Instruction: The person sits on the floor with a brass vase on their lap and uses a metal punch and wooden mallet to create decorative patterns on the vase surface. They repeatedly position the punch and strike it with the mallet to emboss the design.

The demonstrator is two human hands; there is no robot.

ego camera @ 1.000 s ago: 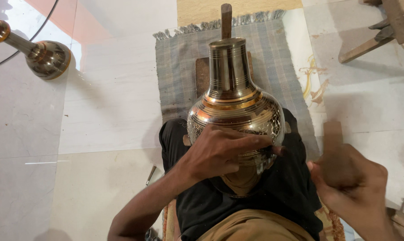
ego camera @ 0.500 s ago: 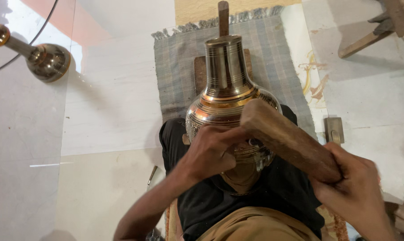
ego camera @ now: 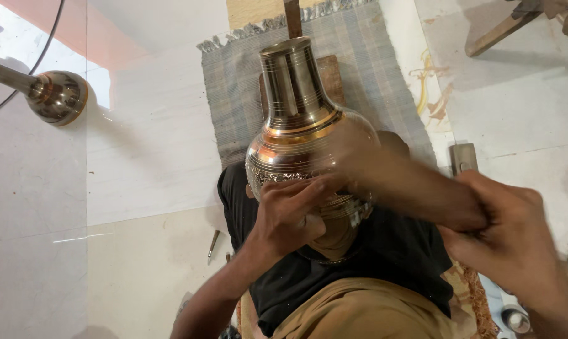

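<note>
Head view: a polished brass vase (ego camera: pixel 306 135) is seen at the centre of the frame, laid against a black cloth (ego camera: pixel 384 251) over the person's lap, with a grey woven mat (ego camera: pixel 371 75) spread on the floor beyond it. The left hand (ego camera: pixel 290 213) is pressed on the engraved band of the vase's belly; its fingers are bunched there, possibly pinching a small tool, though that cannot be told. At the lower right, the right hand (ego camera: pixel 509 235) is clenched around a wooden mallet (ego camera: pixel 397 179), which is smeared by motion blur across the vase's right shoulder.

A glancing blow is judged the main risk: should the mallet land off its mark, the knuckles of the left hand could be caught, or the bright surface dented away from the pattern. The rounded body could also roll on the cloth if the left hand's pressure were eased.

The vase's long axis is run nearly straight up the frame, tilted slightly left; its open mouth is pointed toward the top edge, away from the person, and its base is tucked toward the lap.

A second brass vessel (ego camera: pixel 52 94) is seen lying at the upper left.
</note>
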